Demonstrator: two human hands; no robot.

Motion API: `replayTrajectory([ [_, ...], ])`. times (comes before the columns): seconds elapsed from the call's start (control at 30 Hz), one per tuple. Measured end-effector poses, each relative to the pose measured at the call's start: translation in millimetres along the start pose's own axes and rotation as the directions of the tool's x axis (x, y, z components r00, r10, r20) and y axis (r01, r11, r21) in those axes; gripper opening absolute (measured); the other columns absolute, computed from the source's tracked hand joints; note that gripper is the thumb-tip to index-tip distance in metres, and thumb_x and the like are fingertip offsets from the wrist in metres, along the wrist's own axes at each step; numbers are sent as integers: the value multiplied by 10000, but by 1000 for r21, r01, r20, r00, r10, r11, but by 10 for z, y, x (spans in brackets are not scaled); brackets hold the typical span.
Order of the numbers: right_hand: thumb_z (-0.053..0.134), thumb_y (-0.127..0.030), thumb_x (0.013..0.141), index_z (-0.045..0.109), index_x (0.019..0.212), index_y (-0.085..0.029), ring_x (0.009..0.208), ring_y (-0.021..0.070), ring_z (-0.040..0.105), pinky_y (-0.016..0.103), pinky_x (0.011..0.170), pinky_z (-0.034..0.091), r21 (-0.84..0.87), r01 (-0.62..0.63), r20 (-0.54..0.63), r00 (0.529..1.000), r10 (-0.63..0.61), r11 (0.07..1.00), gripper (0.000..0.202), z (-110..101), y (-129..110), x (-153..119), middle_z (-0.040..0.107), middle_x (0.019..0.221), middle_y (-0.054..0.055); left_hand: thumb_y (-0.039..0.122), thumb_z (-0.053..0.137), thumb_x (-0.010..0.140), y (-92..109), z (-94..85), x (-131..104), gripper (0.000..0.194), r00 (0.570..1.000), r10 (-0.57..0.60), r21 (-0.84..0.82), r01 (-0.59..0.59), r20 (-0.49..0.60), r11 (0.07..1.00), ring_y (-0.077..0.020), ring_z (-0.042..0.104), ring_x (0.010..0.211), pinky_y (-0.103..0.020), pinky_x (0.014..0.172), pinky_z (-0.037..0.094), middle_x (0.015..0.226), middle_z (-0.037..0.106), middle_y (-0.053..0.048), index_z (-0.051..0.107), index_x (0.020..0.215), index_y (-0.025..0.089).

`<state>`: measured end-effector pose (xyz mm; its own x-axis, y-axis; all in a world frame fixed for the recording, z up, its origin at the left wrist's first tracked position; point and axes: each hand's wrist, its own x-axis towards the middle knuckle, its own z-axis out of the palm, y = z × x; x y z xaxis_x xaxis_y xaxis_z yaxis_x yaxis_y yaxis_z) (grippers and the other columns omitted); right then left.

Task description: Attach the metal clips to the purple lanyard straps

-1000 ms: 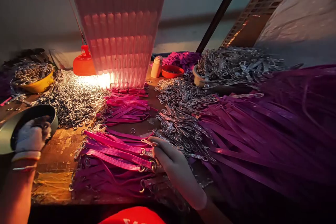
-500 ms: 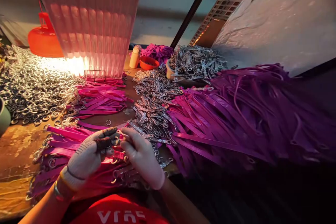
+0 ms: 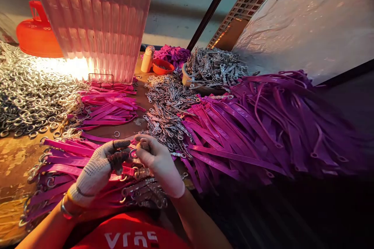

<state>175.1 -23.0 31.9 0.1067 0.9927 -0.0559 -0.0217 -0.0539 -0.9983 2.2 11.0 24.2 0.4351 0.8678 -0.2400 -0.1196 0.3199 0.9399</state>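
Note:
My left hand (image 3: 97,171), in a white knit glove with dark stained fingertips, is closed in a pinch on a small metal ring (image 3: 133,153). Facing it, my right hand (image 3: 162,167) wears a pale glove; its fingers are curled together, with the thumb close against the ring. What lies inside the right fingers is hidden. Beneath both hands spreads a bundle of pink straps (image 3: 66,159) with metal rings at their ends. Several metal link pieces (image 3: 146,190) lie below the right hand.
Loose rings (image 3: 35,97) are heaped at left under a red lamp (image 3: 39,33). A ribbed translucent sheet (image 3: 102,27) hangs beside it. Metal links (image 3: 169,101) and purple straps (image 3: 248,132) pile up at right. Behind stand a bottle (image 3: 147,59) and a red bowl (image 3: 163,67).
The view has shifted slightly, so the table things sit further left. The ring now shows closer to my right thumb, and the right fingers have curled a little more.

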Motion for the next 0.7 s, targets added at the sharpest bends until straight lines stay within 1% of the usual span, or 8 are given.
replayTrajectory([
  [0.13,745,-324,726,625,1042,-194,486,54,369,200,445,270,253,-228,134,971,200,940,362,2,-80,61,448,677,-84,284,661,900,-1,-83,-44,277,969,239,365,-245,62,898,-135,643,741,-225,643,510,954,733,-57,710,1163,213],
  [0.2,771,-373,722,608,1023,-187,476,56,359,198,434,245,264,-289,220,947,234,920,389,24,-72,75,439,648,-86,242,622,921,-3,-100,-66,248,914,367,481,-403,171,779,-171,664,938,-263,805,526,1072,725,-64,715,1150,222],
  [0.3,714,-457,799,596,1036,-193,475,67,341,203,433,255,194,-323,291,921,260,926,373,48,-33,59,426,626,-82,210,590,926,-27,-109,-73,218,865,436,568,-495,248,658,-170,673,923,-278,848,518,1020,736,-51,713,1106,207],
  [0.37,590,-458,901,594,1118,-204,551,102,442,224,492,356,48,-206,239,953,189,977,334,45,-22,23,509,703,-44,216,571,927,-57,-111,-62,177,881,430,624,-451,198,638,-158,669,832,-268,793,515,936,739,-39,708,1036,193],
  [0.43,498,-393,962,570,1226,-215,793,159,575,278,686,468,-191,35,172,985,-1,981,326,33,-28,-23,621,930,26,222,548,923,-94,-113,-46,158,917,377,648,-367,131,667,-150,641,766,-254,723,497,870,725,-30,696,965,185],
  [0.53,451,-283,995,588,1215,-209,1035,200,583,323,897,444,-500,354,283,929,-237,790,270,20,-34,-72,644,1137,80,229,579,869,-137,-108,-25,95,976,202,554,-212,79,805,-128,565,660,-222,594,441,762,663,-10,655,852,175],
  [0.63,425,-223,1004,643,976,-184,822,173,610,277,755,427,-657,493,398,869,-293,571,224,3,-9,-55,678,898,59,316,554,867,-141,-65,-32,196,998,-55,277,42,39,960,-86,413,484,-197,442,319,594,514,30,553,728,177],
  [0.7,457,-213,971,629,813,-181,673,155,573,269,648,374,-735,532,404,841,-359,420,236,-32,14,-6,647,738,38,388,533,872,-124,-2,-57,277,979,-198,96,193,43,976,-64,302,418,-188,391,226,530,414,55,496,687,185],
])
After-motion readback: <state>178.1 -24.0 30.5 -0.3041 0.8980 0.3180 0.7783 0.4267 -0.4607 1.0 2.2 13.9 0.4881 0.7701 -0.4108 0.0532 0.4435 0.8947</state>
